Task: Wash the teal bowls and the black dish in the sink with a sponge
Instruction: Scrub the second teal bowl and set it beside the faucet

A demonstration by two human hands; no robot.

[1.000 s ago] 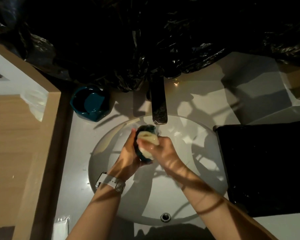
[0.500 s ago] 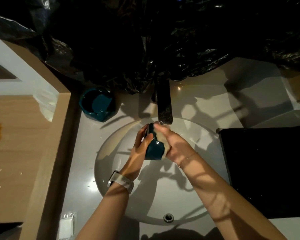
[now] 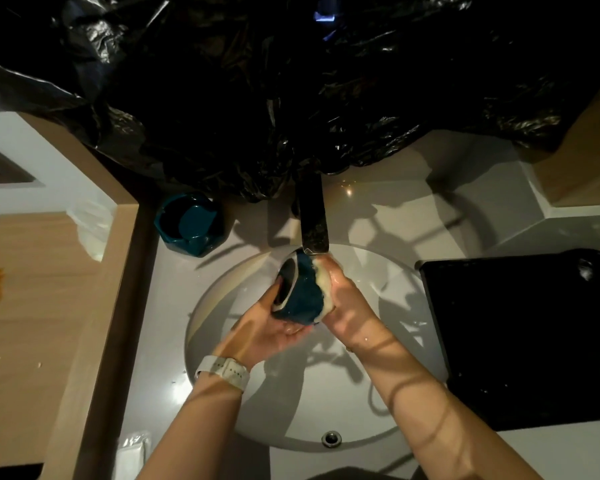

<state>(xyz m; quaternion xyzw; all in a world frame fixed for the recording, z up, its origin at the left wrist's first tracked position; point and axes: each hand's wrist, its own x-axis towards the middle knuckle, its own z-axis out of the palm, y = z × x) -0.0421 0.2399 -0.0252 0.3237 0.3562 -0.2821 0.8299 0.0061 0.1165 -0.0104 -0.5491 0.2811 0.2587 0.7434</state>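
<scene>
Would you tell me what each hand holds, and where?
Left hand grips the teal bowl from beneath, by its rim; right hand presses the sponge against its outside.

Both forearms are bare, with no sleeves in view. The left wrist carries a white watch (image 3: 222, 370) on a wide band with a row of small holes along it. The left hand (image 3: 267, 332) and right hand (image 3: 349, 304) wear no gloves, and both look wet and glossy.
</scene>
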